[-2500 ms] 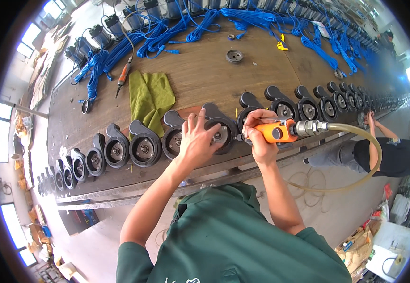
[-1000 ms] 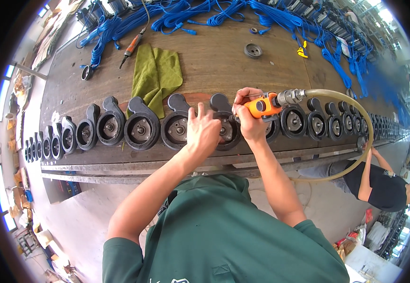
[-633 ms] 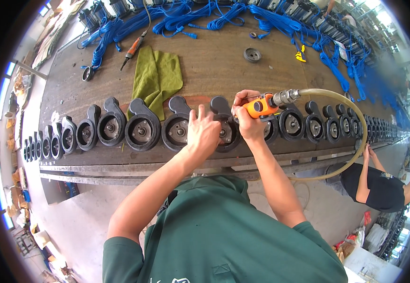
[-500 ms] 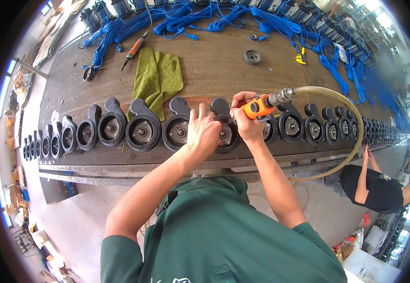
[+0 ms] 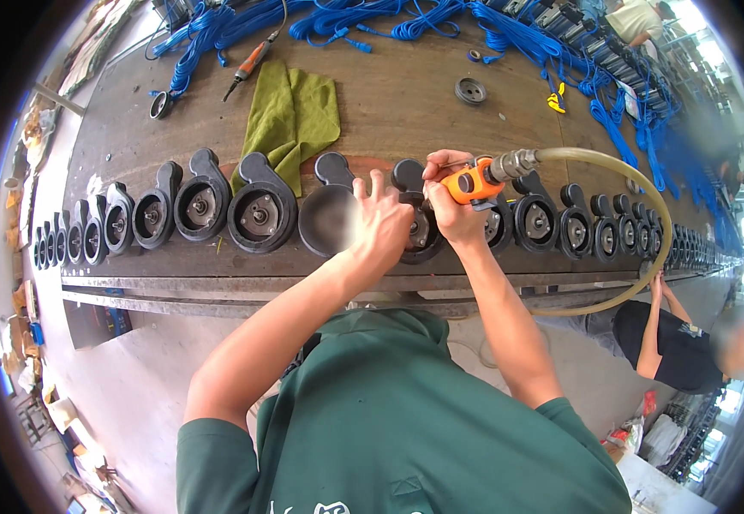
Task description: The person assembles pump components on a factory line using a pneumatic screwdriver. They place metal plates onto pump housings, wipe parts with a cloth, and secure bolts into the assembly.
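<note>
gripping 1 orange tool (image 5: 470, 184) w/ r hand (image 5: 457, 212), l hand (image 5: 382, 223) fingers spread over 1 blk housing (image 5: 424, 241).

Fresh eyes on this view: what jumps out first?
The orange tool in the right hand, its yellowish hose arcing out to the right. Then the row of black round housings along the near edge of the table, the left hand at one. Behind it, left of centre, an olive-green cloth.
</note>
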Demonstrator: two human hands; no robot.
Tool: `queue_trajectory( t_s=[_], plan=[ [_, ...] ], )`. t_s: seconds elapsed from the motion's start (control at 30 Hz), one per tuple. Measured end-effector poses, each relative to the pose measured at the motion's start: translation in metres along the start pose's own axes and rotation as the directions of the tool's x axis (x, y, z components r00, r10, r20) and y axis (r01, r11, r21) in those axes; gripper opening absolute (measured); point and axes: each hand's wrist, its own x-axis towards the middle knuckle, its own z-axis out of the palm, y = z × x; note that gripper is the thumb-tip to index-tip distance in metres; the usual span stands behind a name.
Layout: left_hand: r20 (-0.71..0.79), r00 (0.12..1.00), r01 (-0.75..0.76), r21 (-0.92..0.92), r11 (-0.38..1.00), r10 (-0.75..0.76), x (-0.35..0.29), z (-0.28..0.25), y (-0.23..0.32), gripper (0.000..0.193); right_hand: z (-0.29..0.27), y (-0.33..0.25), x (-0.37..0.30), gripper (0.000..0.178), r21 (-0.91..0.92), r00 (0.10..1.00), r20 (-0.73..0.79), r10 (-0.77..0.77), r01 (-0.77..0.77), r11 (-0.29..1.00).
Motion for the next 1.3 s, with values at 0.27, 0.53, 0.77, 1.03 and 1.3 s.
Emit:
queue_trajectory(
  t_s=[0.27,0.53,0.77,1.03,1.3],
  plan=[
    [-0.011,1.000,0.011,0.033,0.999,-0.011,0.001,0.005,-0.001,0.016,-0.008,-0.026,-0.033,0.028,0.002,0.997,0.017,0.075,-0.075,0.997],
    [-0.006,1.000,0.001,0.041,0.999,-0.001,0.003,0.006,0.000,0.012,-0.018,-0.017,-0.042,0.027,-0.057,0.999,-0.011,0.049,-0.050,0.997],
    [0.047,0.999,-0.020,0.045,0.999,0.018,0.006,-0.006,-0.001,0.013,-0.014,-0.017,-0.043,0.027,-0.033,0.997,0.026,0.070,-0.069,0.997],
    [0.042,0.998,-0.044,-0.007,0.999,0.044,0.002,-0.012,-0.002,0.023,-0.014,-0.011,-0.055,0.028,-0.109,0.993,0.121,0.011,0.002,0.994],
    [-0.039,0.999,-0.029,0.003,1.000,0.029,0.000,-0.009,-0.004,0.013,-0.012,-0.010,-0.057,0.028,-0.110,0.990,0.138,0.000,0.016,0.994]
  ],
)
